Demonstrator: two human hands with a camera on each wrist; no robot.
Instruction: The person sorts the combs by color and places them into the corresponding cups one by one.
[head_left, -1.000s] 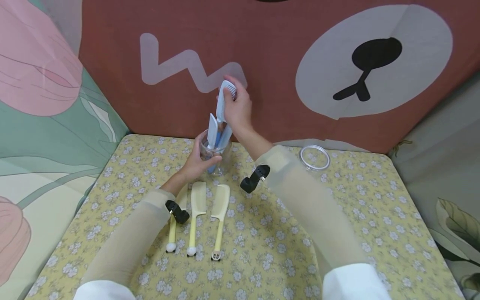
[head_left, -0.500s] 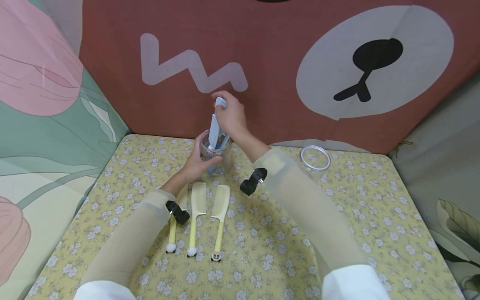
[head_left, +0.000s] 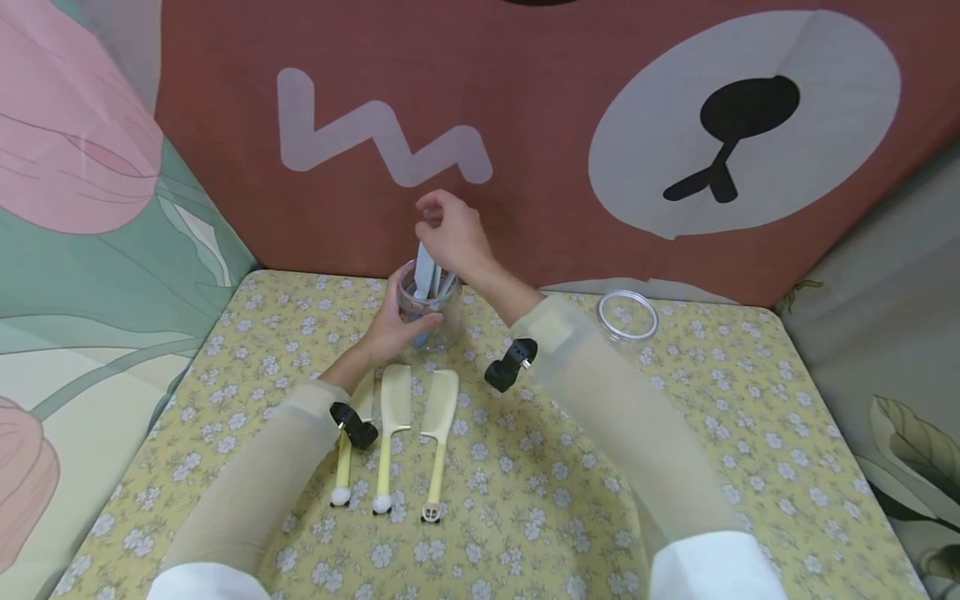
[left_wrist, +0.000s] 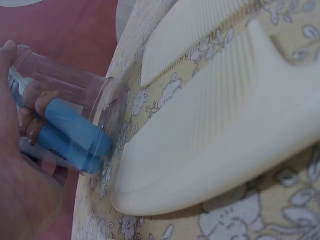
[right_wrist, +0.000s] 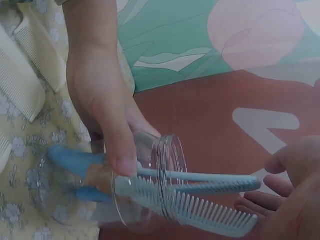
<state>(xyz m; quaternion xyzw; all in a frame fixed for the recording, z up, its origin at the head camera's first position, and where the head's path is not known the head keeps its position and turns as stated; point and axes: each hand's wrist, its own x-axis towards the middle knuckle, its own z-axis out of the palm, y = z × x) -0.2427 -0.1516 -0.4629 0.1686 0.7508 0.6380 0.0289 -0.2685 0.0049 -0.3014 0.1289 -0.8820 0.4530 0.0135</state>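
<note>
Flowered tabletop: my left hand grips the jar, presumably steadying blue combs; right hand, loose, empty, above.

Pale blue, cream and flowered yellow

The blue combs have pale blue heads, deeper blue handles and brown parts. The jar is clear, as is the lid, whose rim looks whitish. The yellow combs have cream blades, light yellow handles and pale, black-marked ends. The counter is yellow with white flowers and greyish sprigs. The backdrop is reddish brown with a pale zigzag and oval. The side hanging shows pink and green. The sleeves are beige, the cuffs white.
</note>
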